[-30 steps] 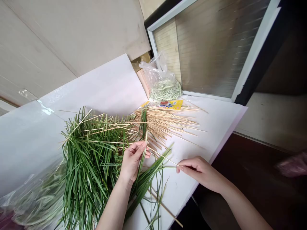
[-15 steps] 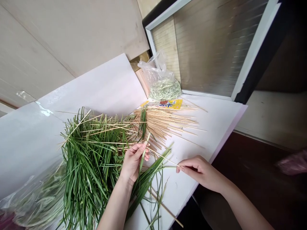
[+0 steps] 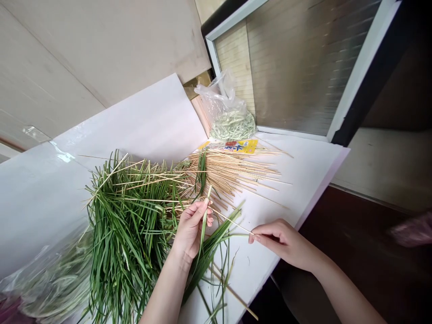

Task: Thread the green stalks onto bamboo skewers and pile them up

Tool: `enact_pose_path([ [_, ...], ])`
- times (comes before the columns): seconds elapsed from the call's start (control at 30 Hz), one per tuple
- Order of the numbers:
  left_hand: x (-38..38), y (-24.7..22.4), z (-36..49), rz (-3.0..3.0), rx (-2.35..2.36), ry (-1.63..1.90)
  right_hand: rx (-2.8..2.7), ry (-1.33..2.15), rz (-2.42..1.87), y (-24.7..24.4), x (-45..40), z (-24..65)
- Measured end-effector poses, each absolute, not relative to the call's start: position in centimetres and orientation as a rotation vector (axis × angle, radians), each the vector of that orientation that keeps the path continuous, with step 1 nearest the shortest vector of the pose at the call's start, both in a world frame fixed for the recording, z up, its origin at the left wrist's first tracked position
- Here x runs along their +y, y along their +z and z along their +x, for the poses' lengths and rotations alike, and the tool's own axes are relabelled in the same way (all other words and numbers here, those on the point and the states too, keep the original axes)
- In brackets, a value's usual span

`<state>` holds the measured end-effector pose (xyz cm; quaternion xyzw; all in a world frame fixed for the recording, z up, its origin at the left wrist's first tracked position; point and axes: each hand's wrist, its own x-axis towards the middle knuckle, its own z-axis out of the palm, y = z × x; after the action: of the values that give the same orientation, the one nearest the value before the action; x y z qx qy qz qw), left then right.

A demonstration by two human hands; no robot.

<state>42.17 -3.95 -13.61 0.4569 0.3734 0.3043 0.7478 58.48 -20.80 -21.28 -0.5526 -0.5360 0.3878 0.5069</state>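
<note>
The left hand (image 3: 192, 225) is closed in a pinch, thumb against fingers, around a green stalk (image 3: 204, 225). The stalk's pale end sticks up above the thumb, and its greener length runs down beside the palm. A thin wooden skewer (image 3: 232, 221) slants from the left hand's fingertips down to the right hand (image 3: 281, 240), which grips its near end between thumb and forefinger. Whether the skewer's far tip has entered the stalk cannot be told, as the fingers cover it.

Both hands are above the white counter (image 3: 286, 180). Loose green leaves (image 3: 218, 240) lie below the skewer, between the hands and trailing under the left wrist. To the left of the left hand is a thick heap of greens (image 3: 124, 252), with pale sticks across its top. Beyond the hands, a fan of skewers (image 3: 226, 173) spreads over the counter, a small bunch of green blades (image 3: 201, 173) lying across it. Behind the fan are a yellow wrapper (image 3: 249, 146) and a clear bag (image 3: 232, 119) with pale green pieces inside. Another clear plastic bag (image 3: 54, 288), holding greens, is at the lower left.
</note>
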Motion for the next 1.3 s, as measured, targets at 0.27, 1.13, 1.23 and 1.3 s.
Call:
enact_pose_path([
  [0.27, -4.8, -14.0, 42.6, 1.041, 0.763, 0.756, -1.268, 0.928, -1.312, -21.7, -20.7, 58.6],
  [1.13, -8.1, -16.3, 43.7, 1.512, 0.740, 0.525, -1.085, 0.946, -1.252, -21.5, -20.5, 58.4],
  [1.23, -7.0, -16.2, 43.1, 1.835, 0.727, 0.517, -1.021, 0.963, -1.254, -21.2, -20.5, 58.5],
  [1.3, -6.6, -16.1, 42.7, 2.126, 0.644, 0.400, -0.988, 0.979, -1.255, -21.0, -20.6, 58.5],
])
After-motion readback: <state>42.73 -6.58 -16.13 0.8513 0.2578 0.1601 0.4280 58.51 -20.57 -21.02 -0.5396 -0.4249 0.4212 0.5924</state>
